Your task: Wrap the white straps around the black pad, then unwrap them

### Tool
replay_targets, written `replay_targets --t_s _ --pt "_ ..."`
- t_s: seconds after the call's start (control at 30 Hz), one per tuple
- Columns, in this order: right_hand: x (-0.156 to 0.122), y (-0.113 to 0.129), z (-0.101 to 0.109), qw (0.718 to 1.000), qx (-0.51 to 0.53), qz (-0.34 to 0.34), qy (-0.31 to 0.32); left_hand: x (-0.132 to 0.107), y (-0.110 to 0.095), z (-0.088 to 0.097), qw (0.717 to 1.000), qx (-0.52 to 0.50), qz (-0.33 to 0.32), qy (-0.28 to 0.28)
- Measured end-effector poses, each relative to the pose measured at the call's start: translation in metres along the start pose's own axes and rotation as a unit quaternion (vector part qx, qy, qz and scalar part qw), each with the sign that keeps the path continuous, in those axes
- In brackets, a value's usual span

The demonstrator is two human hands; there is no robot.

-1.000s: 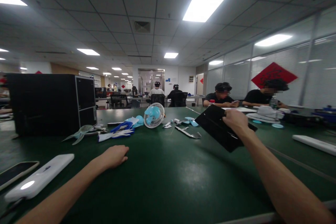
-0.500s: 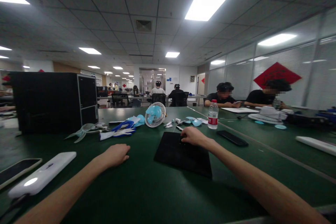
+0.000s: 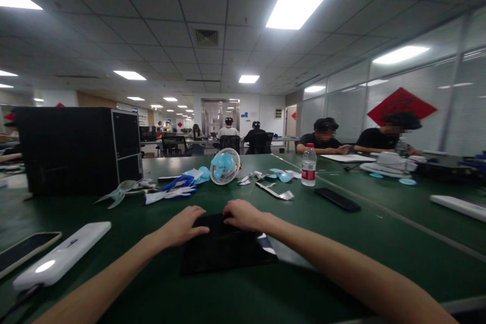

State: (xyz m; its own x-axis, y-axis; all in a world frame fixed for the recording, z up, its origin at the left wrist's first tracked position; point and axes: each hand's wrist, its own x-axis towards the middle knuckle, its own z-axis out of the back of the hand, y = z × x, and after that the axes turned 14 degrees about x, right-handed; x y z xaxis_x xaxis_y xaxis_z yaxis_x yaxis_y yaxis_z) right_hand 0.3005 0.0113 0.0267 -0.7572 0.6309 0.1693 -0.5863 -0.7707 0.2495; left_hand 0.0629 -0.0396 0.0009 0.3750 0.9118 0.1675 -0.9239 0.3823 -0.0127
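Note:
A thin black flat sheet (image 3: 228,253) lies on the green table in front of me, its right edge showing a pale, shiny patch. My right hand (image 3: 243,215) grips the sheet's far edge with curled fingers; the fingertips are partly hidden. At the sheet's far left corner is my left hand (image 3: 185,225), thumb and fingers apart. Whether it touches the sheet I cannot tell. Beyond the hands stands a small white fan with light blue blades (image 3: 225,166). Blue-and-white gloves (image 3: 172,190) lie to its left.
A black computer case (image 3: 72,149) stands at the left, near a white device with a lit spot (image 3: 63,255) and a phone (image 3: 26,250). A water bottle (image 3: 309,164), a black phone (image 3: 337,199) and a white strip (image 3: 273,191) lie right. Two people sit beyond.
My right hand has brought the black sheet left and nearer, turning it and uncovering the white strip. My left hand has moved right to the sheet, its fingers spreading.

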Motion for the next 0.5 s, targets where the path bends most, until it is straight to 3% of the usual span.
replay_targets --t_s 0.1,0.17,0.27,0.4,0.5 --pt "0.004 -0.017 0.006 0.999 0.005 -0.019 -0.037 0.0 -0.002 -0.002 0.999 -0.021 -0.003 0.026" --pt "0.002 -0.04 0.015 0.992 -0.043 -0.087 -0.076 -0.002 -0.002 -0.002 0.999 -0.032 -0.007 0.03" --pt "-0.011 -0.082 0.03 0.959 -0.132 -0.217 -0.121 -0.004 -0.001 -0.001 0.998 -0.043 -0.007 0.042" --pt "-0.036 -0.129 0.039 0.936 -0.149 -0.297 -0.117 -0.004 0.0 0.0 0.997 -0.051 -0.003 0.055" --pt "-0.046 -0.149 0.039 0.927 -0.143 -0.333 -0.101 -0.003 0.001 -0.001 0.997 -0.056 -0.011 0.051"
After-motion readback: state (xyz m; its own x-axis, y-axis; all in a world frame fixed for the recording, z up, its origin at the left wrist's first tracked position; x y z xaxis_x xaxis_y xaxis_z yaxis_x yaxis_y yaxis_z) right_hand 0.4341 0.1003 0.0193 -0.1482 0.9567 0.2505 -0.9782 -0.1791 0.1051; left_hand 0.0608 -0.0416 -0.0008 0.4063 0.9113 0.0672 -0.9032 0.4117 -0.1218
